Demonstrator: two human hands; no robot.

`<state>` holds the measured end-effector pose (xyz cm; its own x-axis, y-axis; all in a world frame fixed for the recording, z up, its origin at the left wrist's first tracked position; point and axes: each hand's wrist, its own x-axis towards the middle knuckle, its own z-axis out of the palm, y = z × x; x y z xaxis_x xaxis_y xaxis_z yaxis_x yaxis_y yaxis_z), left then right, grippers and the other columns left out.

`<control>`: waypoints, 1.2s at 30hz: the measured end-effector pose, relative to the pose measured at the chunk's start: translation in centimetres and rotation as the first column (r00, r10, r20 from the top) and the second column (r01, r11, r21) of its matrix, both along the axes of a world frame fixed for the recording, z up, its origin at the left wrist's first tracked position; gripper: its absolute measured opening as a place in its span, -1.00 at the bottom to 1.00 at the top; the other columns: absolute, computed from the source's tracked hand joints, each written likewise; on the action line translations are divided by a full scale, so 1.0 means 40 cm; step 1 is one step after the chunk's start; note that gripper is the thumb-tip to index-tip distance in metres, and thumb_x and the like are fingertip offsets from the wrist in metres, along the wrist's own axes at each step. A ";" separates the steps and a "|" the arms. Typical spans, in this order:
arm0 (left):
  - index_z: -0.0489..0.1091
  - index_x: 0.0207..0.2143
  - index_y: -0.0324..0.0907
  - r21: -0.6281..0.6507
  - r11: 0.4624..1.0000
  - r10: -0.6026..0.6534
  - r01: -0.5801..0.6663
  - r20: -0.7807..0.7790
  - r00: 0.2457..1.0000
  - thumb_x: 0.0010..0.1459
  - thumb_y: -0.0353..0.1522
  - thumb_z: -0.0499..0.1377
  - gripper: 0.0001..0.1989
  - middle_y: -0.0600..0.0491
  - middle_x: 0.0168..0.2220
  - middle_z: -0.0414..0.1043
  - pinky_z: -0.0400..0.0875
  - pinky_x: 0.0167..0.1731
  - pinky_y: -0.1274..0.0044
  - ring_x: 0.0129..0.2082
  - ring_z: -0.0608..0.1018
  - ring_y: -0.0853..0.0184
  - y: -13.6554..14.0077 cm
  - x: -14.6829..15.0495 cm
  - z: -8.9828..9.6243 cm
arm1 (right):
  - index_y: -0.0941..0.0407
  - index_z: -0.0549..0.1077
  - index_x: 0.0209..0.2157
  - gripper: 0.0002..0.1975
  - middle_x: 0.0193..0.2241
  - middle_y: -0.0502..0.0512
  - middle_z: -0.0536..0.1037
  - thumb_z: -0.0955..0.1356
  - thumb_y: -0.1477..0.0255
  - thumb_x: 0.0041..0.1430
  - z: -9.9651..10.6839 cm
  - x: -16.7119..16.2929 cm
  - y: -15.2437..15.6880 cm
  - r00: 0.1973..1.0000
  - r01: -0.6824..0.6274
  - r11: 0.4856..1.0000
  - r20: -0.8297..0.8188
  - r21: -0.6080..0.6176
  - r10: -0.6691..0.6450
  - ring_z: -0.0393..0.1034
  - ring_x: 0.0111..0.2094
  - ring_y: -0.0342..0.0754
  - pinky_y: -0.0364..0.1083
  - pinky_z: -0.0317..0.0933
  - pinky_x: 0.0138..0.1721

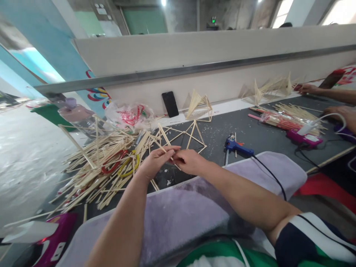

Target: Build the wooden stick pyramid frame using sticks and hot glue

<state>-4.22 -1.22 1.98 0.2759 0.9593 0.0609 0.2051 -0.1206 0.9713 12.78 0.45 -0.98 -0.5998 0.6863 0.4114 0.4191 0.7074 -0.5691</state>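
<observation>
Both hands meet over the dark table in front of me. My left hand (154, 160) is closed, pinching a thin wooden stick (164, 150) between thumb and fingers. Beside it, my right hand (189, 161) has its fingers curled at the same stick's lower end; its fingertips are partly hidden. Just behind the hands stands a frame of joined sticks (191, 135) with triangular sides. A large loose heap of wooden sticks (111, 185) lies left of my left hand, with scissors with red and yellow handles (128, 165) on it.
A blue glue gun (239, 147) lies to the right, its cord crossing the lilac cloth (178, 218). A phone (170, 104) leans against the partition, near a finished-looking stick model (198, 105). Another person's hands (307, 89) are at the far right. A purple power strip (59, 237) sits front left.
</observation>
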 end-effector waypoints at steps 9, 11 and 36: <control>0.36 -0.24 -0.23 -0.139 0.990 0.046 0.004 0.355 0.934 0.14 -0.13 0.05 -0.66 0.04 -0.53 0.41 0.35 -0.57 0.55 -0.52 0.49 0.33 -0.005 -0.046 0.007 | 0.08 0.44 -0.24 -0.79 -0.33 0.03 0.53 0.19 0.46 0.21 0.132 0.200 -0.031 0.952 0.232 0.971 0.192 0.050 -0.237 0.37 -0.33 -0.14 -0.19 0.11 -0.31; 0.34 -0.30 -0.22 -0.164 0.986 0.074 -0.014 0.371 0.926 0.12 -0.13 0.07 -0.68 0.10 -0.61 0.34 0.24 -0.67 0.62 -0.62 0.44 0.38 -0.005 -0.055 0.006 | 0.11 0.43 -0.21 -0.77 -0.26 0.08 0.52 0.19 0.51 0.18 0.127 0.289 -0.013 0.879 0.365 0.928 0.301 0.078 -0.371 0.37 -0.25 -0.09 -0.16 0.12 -0.22; 0.36 -0.32 -0.24 -0.261 0.963 0.185 -0.064 0.470 0.863 0.06 -0.14 0.15 -0.68 0.16 -0.59 0.21 0.16 -0.70 0.66 -0.64 0.38 0.47 0.006 -0.066 -0.062 | 0.15 0.19 -0.06 -0.48 -0.18 0.21 0.47 0.33 0.59 -0.15 0.118 0.498 0.021 0.785 0.587 0.804 0.309 -0.092 -0.538 0.37 -0.16 0.01 -0.10 0.16 -0.18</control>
<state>-6.85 -0.97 -0.49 0.1458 0.9869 -0.0695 -0.3023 0.1114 0.9467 32.68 1.28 3.75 -0.1496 0.9786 0.1415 0.8575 0.1996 -0.4741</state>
